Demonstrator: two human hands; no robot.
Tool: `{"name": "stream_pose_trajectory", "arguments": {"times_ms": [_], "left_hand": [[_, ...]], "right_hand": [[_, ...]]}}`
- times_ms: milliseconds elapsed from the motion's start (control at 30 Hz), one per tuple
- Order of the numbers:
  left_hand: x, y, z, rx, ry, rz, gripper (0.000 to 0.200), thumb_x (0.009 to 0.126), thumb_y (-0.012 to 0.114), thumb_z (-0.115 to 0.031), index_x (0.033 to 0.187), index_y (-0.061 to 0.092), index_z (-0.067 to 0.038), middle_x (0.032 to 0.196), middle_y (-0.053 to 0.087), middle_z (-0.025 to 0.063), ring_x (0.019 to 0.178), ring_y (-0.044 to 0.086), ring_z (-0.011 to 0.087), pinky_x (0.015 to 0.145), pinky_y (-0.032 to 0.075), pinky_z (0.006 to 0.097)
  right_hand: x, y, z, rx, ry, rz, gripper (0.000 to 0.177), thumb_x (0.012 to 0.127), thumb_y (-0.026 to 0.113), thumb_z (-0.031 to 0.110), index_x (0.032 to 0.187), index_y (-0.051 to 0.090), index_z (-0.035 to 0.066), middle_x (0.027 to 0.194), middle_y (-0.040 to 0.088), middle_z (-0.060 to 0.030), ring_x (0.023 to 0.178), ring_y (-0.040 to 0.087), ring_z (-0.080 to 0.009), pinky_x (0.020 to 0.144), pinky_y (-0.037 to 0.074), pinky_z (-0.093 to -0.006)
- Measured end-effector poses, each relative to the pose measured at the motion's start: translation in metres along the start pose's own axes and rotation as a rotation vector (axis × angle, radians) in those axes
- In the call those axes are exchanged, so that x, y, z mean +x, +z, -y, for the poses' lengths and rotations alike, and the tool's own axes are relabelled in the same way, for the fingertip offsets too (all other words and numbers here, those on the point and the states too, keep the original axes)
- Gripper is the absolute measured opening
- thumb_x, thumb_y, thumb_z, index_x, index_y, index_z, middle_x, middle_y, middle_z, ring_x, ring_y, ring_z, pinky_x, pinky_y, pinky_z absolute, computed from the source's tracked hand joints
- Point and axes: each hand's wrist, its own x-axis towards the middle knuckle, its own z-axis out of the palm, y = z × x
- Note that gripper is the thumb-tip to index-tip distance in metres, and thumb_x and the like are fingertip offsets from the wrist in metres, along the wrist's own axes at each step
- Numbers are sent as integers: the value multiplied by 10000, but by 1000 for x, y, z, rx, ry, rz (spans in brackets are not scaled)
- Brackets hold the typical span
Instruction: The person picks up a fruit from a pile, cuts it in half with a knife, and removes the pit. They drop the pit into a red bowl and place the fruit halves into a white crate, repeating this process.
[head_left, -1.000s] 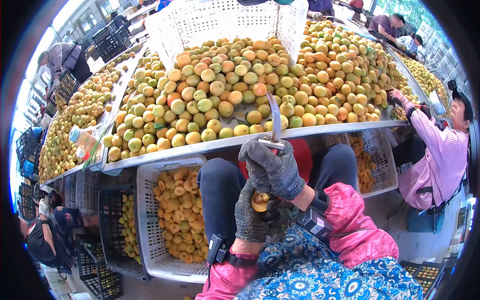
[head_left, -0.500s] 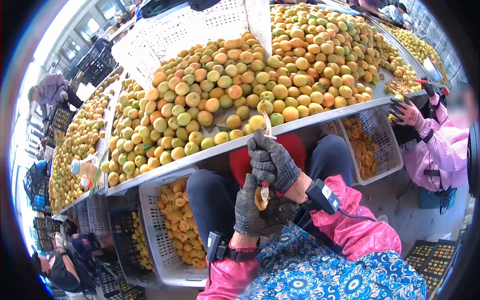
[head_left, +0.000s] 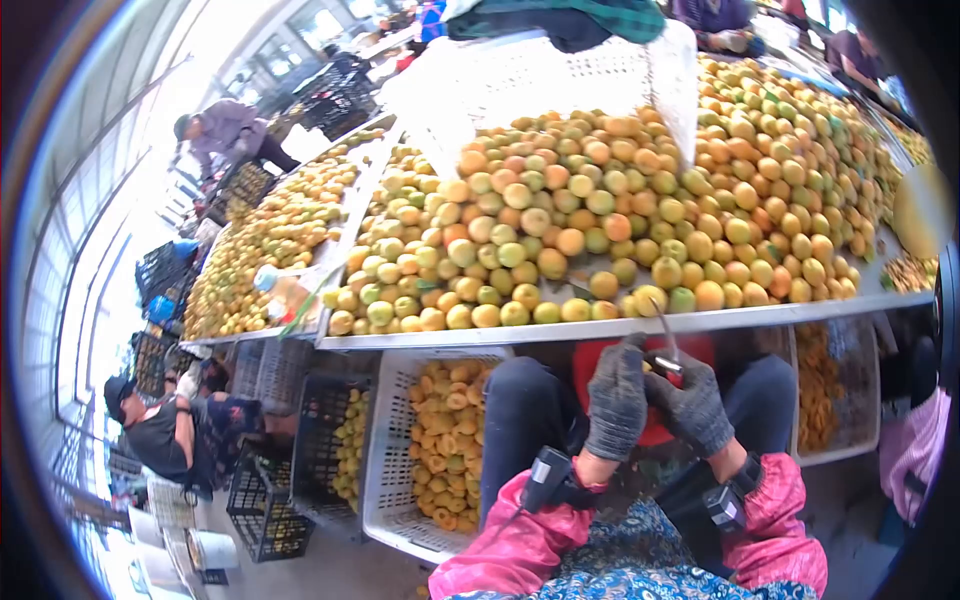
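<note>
Gripped in the curled fingers of the right hand point(head_left: 692, 402) is a small knife point(head_left: 665, 345), its red and metallic handle partly covered by the glove and its thin, curved blade pointed up, across the near edge of the table point(head_left: 540, 336) as seen from the head. The left hand point(head_left: 614, 402) is held just beside it, with the back of its grey glove shown and the fingers directed upward; whether anything is held in it cannot be told, as the fingertips and palm are turned away. A small yellowish patch is seen between the hands, too small to be identified.

Both hands are raised over the gap between the knees, below the table edge. The forearms are angled inward from the bottom of the view in pink sleeves point(head_left: 510, 535), the left slanted up to the right and the right slanted up to the left. A dark device is strapped at each wrist.

Behind the hands, a red surface point(head_left: 594, 358) is partly hidden. Whole yellow-orange fruit point(head_left: 552, 263) is heaped on the table. Opened fruit point(head_left: 445, 440) is contained in a white crate point(head_left: 386, 470) beside the left knee, with a black crate point(head_left: 318, 445) next to it.
</note>
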Motion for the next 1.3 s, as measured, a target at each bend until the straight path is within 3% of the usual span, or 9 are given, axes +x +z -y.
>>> {"name": "stream_pose_trajectory", "arguments": {"times_ms": [67,233,400,533,600,733,900,1233,1300], "left_hand": [[-3,3,1,-71,28,-37,258,984,440,-137,1100,615,13,1051,627,170,931,625,282,831,500,363],[-6,2,4,109,262,19,221,951,486,-112,1057,628,19,1010,632,181,931,611,327,812,496,380],[-11,1,6,-145,-71,53,213,935,516,-122,1053,631,13,1008,639,185,939,610,360,843,499,395],[-12,-5,-13,206,285,-87,211,909,567,-151,1044,634,-3,997,634,183,933,626,352,810,513,388],[-13,-9,-19,254,262,-89,218,901,581,-158,1052,630,-7,1006,630,183,935,629,352,802,516,389],[-8,-3,11,443,529,-79,202,925,500,-92,1057,620,2,1002,626,195,940,606,370,836,506,399],[-11,-4,3,-385,-306,26,343,1017,415,-249,1044,659,-9,816,658,68,683,566,80,596,455,220],[4,-27,-4,-1124,-764,259,737,976,280,-567,1193,550,84,690,624,107,339,332,118,356,316,270],[2,-32,-9,-1199,-753,243,662,996,292,-501,1178,542,85,1051,648,216,347,328,97,345,298,253]], "right_hand": [[0,-4,11,10,227,26,229,842,692,131,1043,661,25,858,692,-54,758,630,-121,678,512,-283],[0,-7,-10,-147,72,-26,188,778,649,69,953,664,2,788,693,-110,726,661,-168,681,515,-315],[2,-9,10,-150,217,77,147,800,654,106,911,671,11,744,680,-84,693,642,-142,654,509,-299],[1,-9,-22,-25,459,61,146,815,657,123,901,683,8,734,677,-64,695,621,-106,633,497,-282],[1,-5,-37,-160,-103,69,157,822,660,123,921,693,6,742,675,-41,685,604,-83,609,486,-268],[-2,3,-23,170,159,-29,177,811,671,110,954,699,9,778,687,-40,680,612,-87,614,499,-268],[-4,1,-19,-26,177,-54,214,802,687,115,987,699,8,780,690,-48,696,613,-79,605,517,-258],[-4,-12,-7,414,216,56,173,807,693,118,939,686,7,725,642,-11,623,567,-60,559,467,-226],[-6,-17,0,440,247,22,160,808,698,110,931,676,9,720,633,-11,611,563,-64,561,466,-217]]}}
